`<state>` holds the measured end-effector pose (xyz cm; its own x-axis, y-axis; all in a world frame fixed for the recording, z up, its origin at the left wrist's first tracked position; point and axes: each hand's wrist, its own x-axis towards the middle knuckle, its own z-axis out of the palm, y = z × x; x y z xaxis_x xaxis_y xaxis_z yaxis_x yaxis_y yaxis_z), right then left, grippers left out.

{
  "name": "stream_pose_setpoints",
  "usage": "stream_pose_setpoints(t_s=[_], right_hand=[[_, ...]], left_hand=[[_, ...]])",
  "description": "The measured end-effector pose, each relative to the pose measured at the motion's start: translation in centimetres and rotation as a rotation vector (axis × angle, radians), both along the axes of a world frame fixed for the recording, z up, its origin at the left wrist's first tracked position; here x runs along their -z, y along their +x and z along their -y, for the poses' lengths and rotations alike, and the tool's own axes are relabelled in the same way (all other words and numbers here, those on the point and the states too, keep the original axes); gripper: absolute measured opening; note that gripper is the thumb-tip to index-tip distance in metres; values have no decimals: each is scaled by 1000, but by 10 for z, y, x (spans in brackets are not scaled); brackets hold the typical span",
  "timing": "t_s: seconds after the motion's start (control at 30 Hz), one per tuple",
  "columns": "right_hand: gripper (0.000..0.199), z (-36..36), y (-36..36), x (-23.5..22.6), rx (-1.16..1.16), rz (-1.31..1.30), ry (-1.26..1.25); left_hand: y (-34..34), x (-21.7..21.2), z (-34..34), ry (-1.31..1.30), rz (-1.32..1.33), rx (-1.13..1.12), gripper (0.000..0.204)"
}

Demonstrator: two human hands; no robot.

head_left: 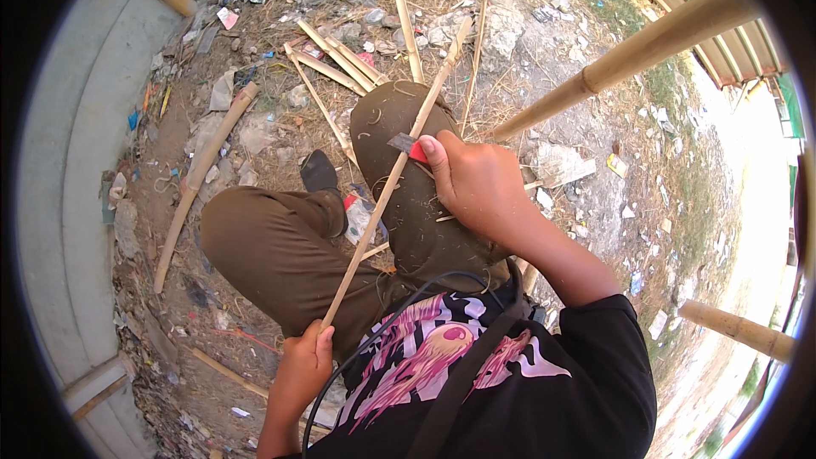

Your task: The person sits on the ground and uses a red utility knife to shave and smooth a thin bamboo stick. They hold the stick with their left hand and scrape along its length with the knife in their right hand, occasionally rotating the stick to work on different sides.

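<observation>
Only the head view here, looking straight down at someone sitting on the ground with knees bent, brown trousers [280, 246] and a black shirt with a pink print [476, 365]. The left hand [303, 367] is closed around the near end of a long thin bamboo strip [391, 174], down by the lower middle of the frame. The strip runs up and to the right, lying across the right knee, and its far end sticks out over the dirt. The right hand [476, 183] is closed tight on a small knife with a red handle [411, 148], and the blade sits against the strip right on top of that knee. Thin curly shavings are stuck all over the trousers. Past the knees there's a loose bunch of split bamboo pieces [340, 64] on the littered ground [595, 136], a thick bamboo pole [646, 47] slanting across the upper right, and another thinner pole [200, 174] lying on the left.
</observation>
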<state>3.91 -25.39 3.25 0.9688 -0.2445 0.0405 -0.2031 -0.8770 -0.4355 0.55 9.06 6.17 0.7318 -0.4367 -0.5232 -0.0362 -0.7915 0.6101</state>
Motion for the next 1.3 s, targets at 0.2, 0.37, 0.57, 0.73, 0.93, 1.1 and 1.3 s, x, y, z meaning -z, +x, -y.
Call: stream_pose_setpoints(t_s=[0.2, 0.37, 0.57, 0.73, 0.93, 1.1, 1.3], right_hand=[[49, 21, 7, 3, 166, 177, 129], [48, 40, 24, 5, 210, 156, 66], [52, 27, 18, 14, 287, 182, 25], [53, 27, 16, 12, 273, 155, 88], [52, 24, 13, 16, 262, 177, 103], [47, 6, 3, 21, 94, 146, 92], [42, 15, 3, 33, 48, 269, 409]], left_hand=[[-9, 2, -12, 60, 124, 26, 24], [-10, 3, -21, 128, 247, 84, 24], [-11, 15, -25, 236, 454, 204, 24], [-12, 19, -25, 256, 482, 225, 25], [-13, 18, -25, 295, 521, 239, 26], [-9, 20, -15, 266, 563, 235, 28], [-13, 32, -14, 288, 614, 179, 33]])
